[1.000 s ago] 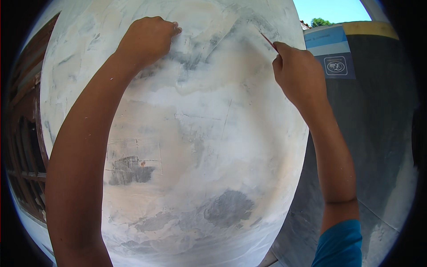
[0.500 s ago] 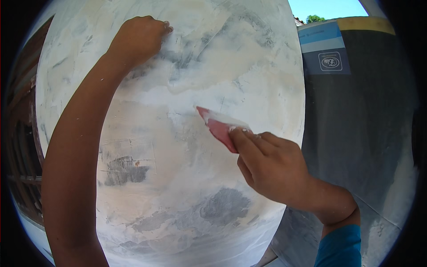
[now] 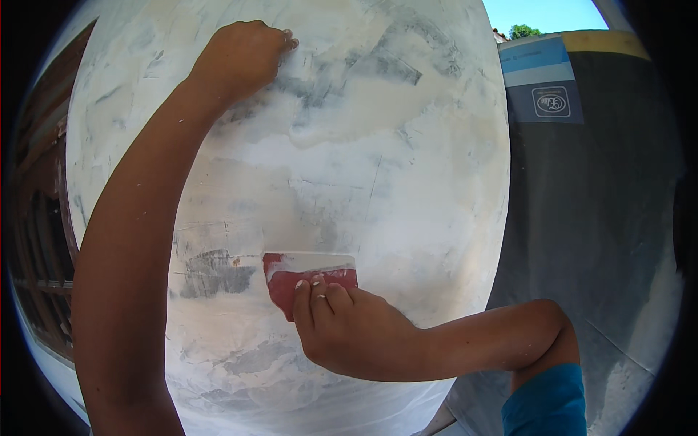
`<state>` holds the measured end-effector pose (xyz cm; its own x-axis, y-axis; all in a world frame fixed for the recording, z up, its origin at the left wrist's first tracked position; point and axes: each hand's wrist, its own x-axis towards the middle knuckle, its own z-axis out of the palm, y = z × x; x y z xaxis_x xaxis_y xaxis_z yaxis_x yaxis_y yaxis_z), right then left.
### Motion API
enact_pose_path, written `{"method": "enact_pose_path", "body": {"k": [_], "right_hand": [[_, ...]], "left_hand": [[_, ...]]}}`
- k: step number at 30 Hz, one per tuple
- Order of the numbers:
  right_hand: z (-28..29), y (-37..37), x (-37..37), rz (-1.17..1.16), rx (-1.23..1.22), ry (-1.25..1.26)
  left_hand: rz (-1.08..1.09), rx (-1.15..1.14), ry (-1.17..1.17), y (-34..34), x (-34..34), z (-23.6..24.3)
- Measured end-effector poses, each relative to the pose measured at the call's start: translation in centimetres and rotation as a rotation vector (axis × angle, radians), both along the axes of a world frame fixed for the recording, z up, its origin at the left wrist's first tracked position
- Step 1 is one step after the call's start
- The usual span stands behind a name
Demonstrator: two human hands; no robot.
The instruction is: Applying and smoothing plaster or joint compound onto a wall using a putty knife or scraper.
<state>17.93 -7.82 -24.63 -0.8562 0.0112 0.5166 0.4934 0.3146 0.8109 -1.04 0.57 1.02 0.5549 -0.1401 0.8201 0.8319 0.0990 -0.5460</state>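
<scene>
My right hand [image 3: 356, 327] grips a flat red putty spreader [image 3: 280, 287], fingers pressed along its face. A band of white putty lies along the spreader's upper edge, which is at the surface of a white, patchy wall [image 3: 429, 218]. Grey patches and scratch lines show through the wall's coating. Higher up on the left, my left hand [image 3: 243, 62] is closed in front of the wall, its fingers curled away from view. Whatever it may hold is hidden behind the hand. White specks dot both hands and the left forearm.
To the right stands a dark grey panel [image 3: 596, 196] with a yellowish top edge and a blue-and-white label [image 3: 542, 80]. A dark brown wooden lattice frame [image 3: 43, 218] borders the wall on the left. Sky and a treetop [image 3: 523, 31] show at the upper right.
My right hand has moved down and left with the spreader, which has turned from a slant to nearly level along its upper edge. The left hand keeps almost the same place.
</scene>
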Motion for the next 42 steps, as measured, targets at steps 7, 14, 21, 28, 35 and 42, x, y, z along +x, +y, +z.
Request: {"method": "enact_pose_path", "body": {"k": [7,14,21,28,35,42], "right_hand": [[20.4,4.0,10.2,-0.206,0.403,0.805],[7.8,8.9,5.2,-0.244,0.394,0.373],[1.6,-2.9,4.7,0.031,0.004,0.256],[22.8,6.0,21.6,-0.484,0.299,1.02],[4.7,10.3,11.0,-0.297,0.243,0.508],[-4.2,-3.5,7.8,-0.004,-0.659,0.395]], "left_hand": [[0.048,-0.062,-0.008,-1.4,0.7,-0.5],[0.125,-0.129,-0.115,-1.7,0.7,-0.8],[-0.028,-0.004,0.034,0.2,0.7,-0.1],[-0.028,0.032,0.053,-0.8,1.7,-0.1],[0.058,-0.054,-0.062,-0.7,0.6,-0.4],[0.055,-0.06,-0.018,0.0,-1.1,-0.5]]}}
